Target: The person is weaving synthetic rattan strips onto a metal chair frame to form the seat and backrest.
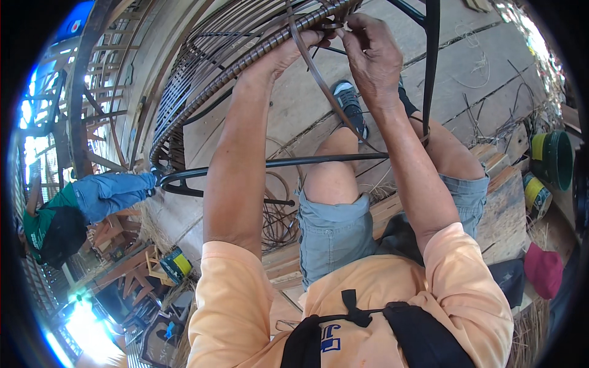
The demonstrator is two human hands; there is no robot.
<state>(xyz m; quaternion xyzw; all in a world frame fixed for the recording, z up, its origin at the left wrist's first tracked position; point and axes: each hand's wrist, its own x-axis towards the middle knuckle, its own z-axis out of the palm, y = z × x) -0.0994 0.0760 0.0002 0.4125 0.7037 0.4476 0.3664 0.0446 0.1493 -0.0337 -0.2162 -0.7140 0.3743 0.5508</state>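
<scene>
A brown woven chair frame (215, 89) stands tilted before me, its rim wound in dark rattan-like strip. Black metal legs (432, 55) and a crossbar (325, 159) join it. My left hand (285, 55) reaches behind the wound rim, fingers closed at its upper part and partly hidden by it. Just right of it, my right hand (375, 54) pinches thumb against fingers around a brown strip (331, 26) at the rim. A long loose brown strip (320, 81) hangs from the rim past my left fingers, down toward the crossbar.
Coiled strips (279, 221) lie on the plank floor near my knees. Dark green buckets (555, 161) stand at the right, beside wooden boards (506, 202) and a maroon cloth item (543, 271). A co-worker in a green shirt (54, 202) is at the left.
</scene>
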